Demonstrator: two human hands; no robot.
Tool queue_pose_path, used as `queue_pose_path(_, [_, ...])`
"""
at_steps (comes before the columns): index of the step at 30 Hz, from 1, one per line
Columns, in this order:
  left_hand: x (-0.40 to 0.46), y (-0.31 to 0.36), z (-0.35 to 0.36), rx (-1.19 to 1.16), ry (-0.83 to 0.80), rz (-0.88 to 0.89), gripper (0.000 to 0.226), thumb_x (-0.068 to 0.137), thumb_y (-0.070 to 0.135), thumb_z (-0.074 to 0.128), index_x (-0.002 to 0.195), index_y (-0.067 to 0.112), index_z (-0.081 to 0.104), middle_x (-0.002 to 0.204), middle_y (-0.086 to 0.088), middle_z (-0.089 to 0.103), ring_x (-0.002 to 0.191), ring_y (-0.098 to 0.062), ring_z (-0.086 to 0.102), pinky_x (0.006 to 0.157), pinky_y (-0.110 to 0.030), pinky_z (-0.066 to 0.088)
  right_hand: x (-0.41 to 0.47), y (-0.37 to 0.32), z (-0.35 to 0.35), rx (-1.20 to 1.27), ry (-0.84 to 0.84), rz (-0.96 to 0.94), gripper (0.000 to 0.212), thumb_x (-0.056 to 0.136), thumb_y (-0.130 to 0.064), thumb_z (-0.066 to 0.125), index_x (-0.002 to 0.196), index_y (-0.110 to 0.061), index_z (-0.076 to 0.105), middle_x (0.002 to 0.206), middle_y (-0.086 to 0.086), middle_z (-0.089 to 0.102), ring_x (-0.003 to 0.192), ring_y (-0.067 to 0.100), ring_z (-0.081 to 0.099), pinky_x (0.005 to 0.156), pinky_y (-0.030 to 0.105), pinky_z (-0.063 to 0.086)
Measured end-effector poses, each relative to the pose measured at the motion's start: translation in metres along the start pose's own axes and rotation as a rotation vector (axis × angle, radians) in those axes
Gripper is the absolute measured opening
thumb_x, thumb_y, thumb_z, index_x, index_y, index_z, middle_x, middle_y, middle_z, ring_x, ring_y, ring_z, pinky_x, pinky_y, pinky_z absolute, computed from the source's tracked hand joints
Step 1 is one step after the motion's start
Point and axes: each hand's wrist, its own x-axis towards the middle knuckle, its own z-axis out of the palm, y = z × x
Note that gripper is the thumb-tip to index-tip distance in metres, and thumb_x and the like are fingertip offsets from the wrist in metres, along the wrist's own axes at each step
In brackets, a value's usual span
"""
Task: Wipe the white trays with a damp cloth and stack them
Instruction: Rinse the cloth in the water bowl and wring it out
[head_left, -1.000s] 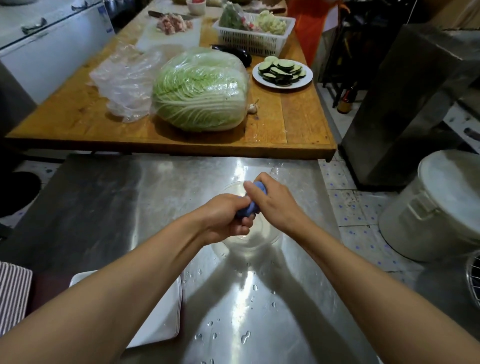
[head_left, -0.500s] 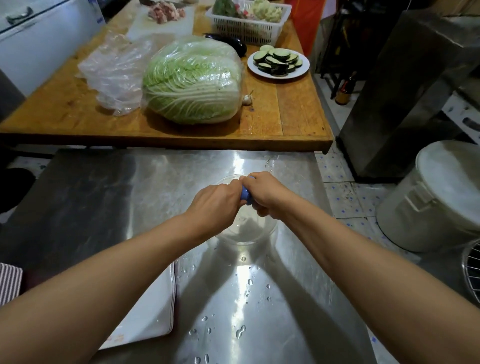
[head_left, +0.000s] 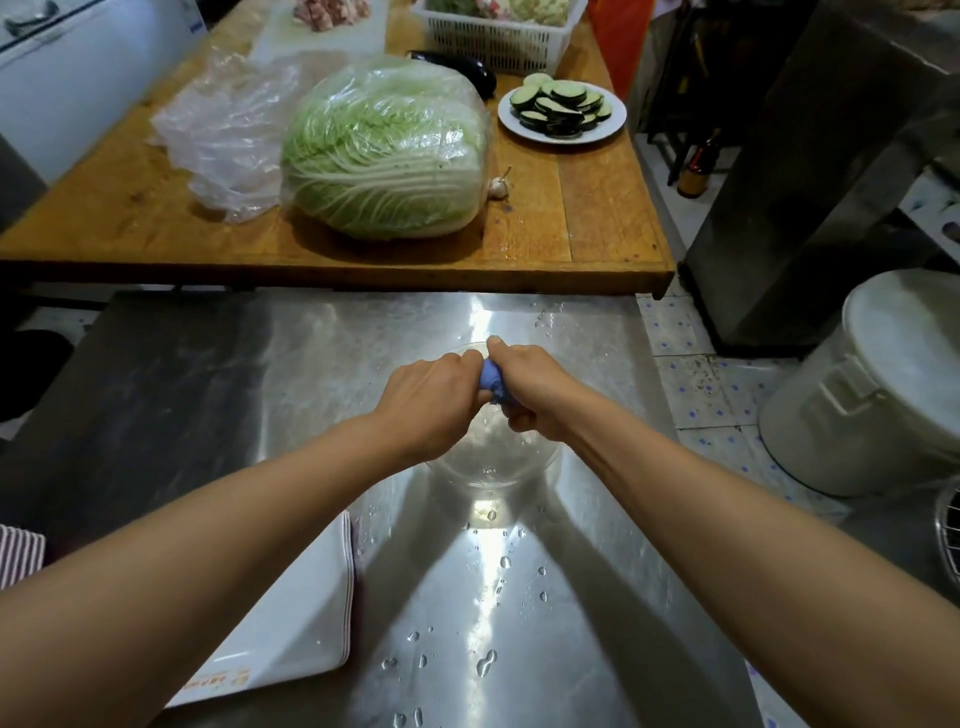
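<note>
Both hands are bunched tight around a small blue cloth (head_left: 491, 382) in the middle of the shiny metal table (head_left: 208, 374). The left hand (head_left: 434, 400) grips one end of the cloth and the right hand (head_left: 535, 387) grips the other end, so only a little blue bit shows between them. The hands are right above a clear glass bowl (head_left: 493, 462) that sits on the metal table. Drops of water (head_left: 485, 662) lie on the table near the person. A stack of white trays (head_left: 291, 613) sits at the near left of the table, partly hidden under the left arm. Past the far edge of the metal table is a wooden table (head_left: 597, 223). On it lies a big napa cabbage (head_left: 384, 156) wrapped in clear plastic, with an empty plastic bag (head_left: 228, 130) on its left and a small garlic bulb (head_left: 497, 186) on its right. A white plate of eggplant slices (head_left: 562, 109) sits at the far right, beside a dark whole eggplant (head_left: 475, 73) and a white basket (head_left: 493, 36). On the floor at the right stands a big white bucket with a lid (head_left: 883, 384).
</note>
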Motion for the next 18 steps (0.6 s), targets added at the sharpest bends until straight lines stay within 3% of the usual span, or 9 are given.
queue_pose_path(2, [0.001,-0.002,-0.003,-0.165,-0.049,-0.062,0.015,0.096,0.030,0.045,0.093,0.016,0.040,0.096,-0.007,0.054,0.083,-0.029,0.054,0.064,-0.035,0.035,-0.005,-0.004,-0.005,0.037,-0.131,-0.005,0.033,0.099,-0.030,0.038,0.071,-0.013,0.045,0.053,0.002,0.034,0.049,0.013,0.026,0.047,0.022,0.023])
queue_pose_path(4, [0.003,-0.005,-0.007,-0.372,-0.099,-0.155,0.011,0.095,0.025,0.047,0.094,0.014,0.050,0.089,-0.002,0.054,0.079,-0.023,0.053,0.065,-0.033,0.040,-0.009,-0.008,-0.013,0.097,-0.266,-0.056,0.010,0.092,-0.011,0.046,0.084,-0.012,0.053,0.059,0.003,0.036,0.054,0.013,0.028,0.050,0.025,0.029])
queue_pose_path(6, [0.004,-0.008,-0.013,-0.714,-0.204,-0.292,0.015,0.094,0.020,0.048,0.083,0.014,0.055,0.072,0.000,0.051,0.061,-0.015,0.046,0.052,-0.024,0.035,-0.012,-0.007,-0.023,0.183,-0.376,-0.083,0.039,0.084,0.012,0.046,0.112,-0.014,0.052,0.066,0.007,0.049,0.058,0.014,0.039,0.054,0.025,0.039])
queue_pose_path(8, [0.003,-0.012,-0.019,-1.010,-0.358,-0.392,0.019,0.095,0.017,0.045,0.079,0.012,0.053,0.058,0.001,0.041,0.044,-0.009,0.031,0.040,-0.019,0.024,-0.014,-0.003,-0.030,0.103,-0.378,-0.163,0.053,0.085,0.017,0.047,0.129,-0.012,0.045,0.084,0.013,0.057,0.067,0.017,0.050,0.063,0.027,0.048])
queue_pose_path(12, [-0.002,-0.014,-0.024,-1.219,-0.566,-0.363,0.023,0.099,0.021,0.039,0.082,0.011,0.051,0.047,0.008,0.031,0.040,-0.006,0.024,0.037,-0.016,0.020,-0.022,0.001,-0.026,-0.187,-0.165,-0.384,0.023,0.093,-0.012,0.057,0.111,-0.001,0.049,0.081,0.015,0.055,0.063,0.019,0.049,0.056,0.031,0.045])
queue_pose_path(15, [-0.004,-0.014,-0.027,-1.182,-0.616,-0.308,0.022,0.098,0.020,0.041,0.080,0.011,0.048,0.048,0.008,0.028,0.041,-0.006,0.022,0.037,-0.016,0.020,-0.021,0.004,-0.024,-0.348,-0.124,-0.444,0.033,0.092,-0.034,0.055,0.102,-0.005,0.045,0.078,0.009,0.055,0.060,0.015,0.047,0.052,0.029,0.040])
queue_pose_path(18, [-0.007,-0.012,-0.026,-1.034,-0.587,-0.287,0.025,0.097,0.019,0.046,0.073,0.012,0.045,0.045,0.009,0.032,0.042,-0.008,0.024,0.037,-0.016,0.022,-0.021,0.003,-0.019,-0.518,-0.065,-0.562,0.034,0.091,-0.046,0.049,0.094,-0.012,0.047,0.071,-0.004,0.058,0.058,0.003,0.051,0.054,0.018,0.041])
